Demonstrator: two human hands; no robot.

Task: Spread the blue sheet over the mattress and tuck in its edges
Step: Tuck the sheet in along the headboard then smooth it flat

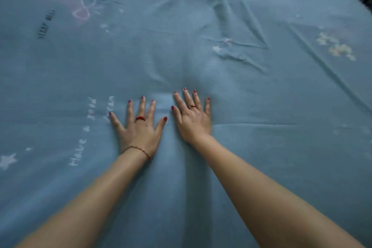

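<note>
Two flat hands [138, 129] [193, 119] atop blue sheet [261, 90]

One camera only, worn on person's head. Looks forward and down, over both arms, onto blue sheet [251, 147]. Close view: sheet fills almost whole picture. Left hand [138, 129] and right hand [193, 117] sit near middle, arms run in from bottom edge. Wide lens bends edges. Far right top corner shows dark bit past sheet.
</note>
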